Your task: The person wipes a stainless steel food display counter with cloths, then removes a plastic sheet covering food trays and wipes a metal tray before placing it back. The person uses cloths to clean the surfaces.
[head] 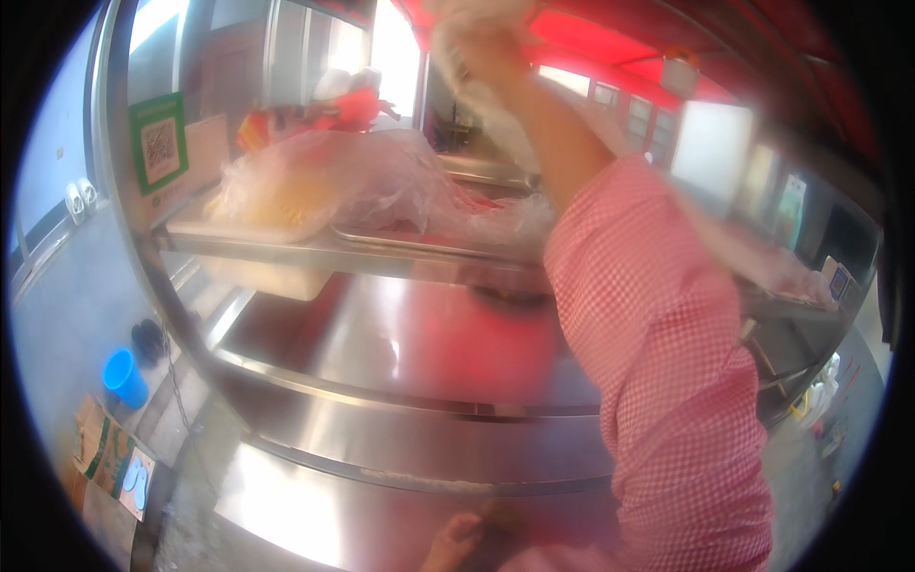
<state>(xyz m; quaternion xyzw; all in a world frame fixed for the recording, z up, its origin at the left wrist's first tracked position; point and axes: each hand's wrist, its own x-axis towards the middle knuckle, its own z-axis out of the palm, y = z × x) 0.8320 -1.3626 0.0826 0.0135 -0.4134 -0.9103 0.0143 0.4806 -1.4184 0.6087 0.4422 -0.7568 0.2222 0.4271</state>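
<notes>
My right hand (482,46) is raised at the top of the view, at the end of an arm in a red-and-white checked sleeve. It is blurred, with whitish, thin material around it; whether that is a glove, plastic or cloth is unclear. At the bottom edge, my left hand (454,542) has curled fingers beside a dark, blurred object (502,528); its grip cannot be made out. Between the hands, a clear plastic bag (386,168) covers yellowish food (282,200) on a white tray (239,227). A metal tray (422,239) lies to its right.
A stainless steel shelf (350,256) spans the stall above a lower steel panel (414,443). A metal post (154,272) and green-framed code sign (159,143) stand left. A blue bucket (126,379) and cardboard box (104,447) are on the floor.
</notes>
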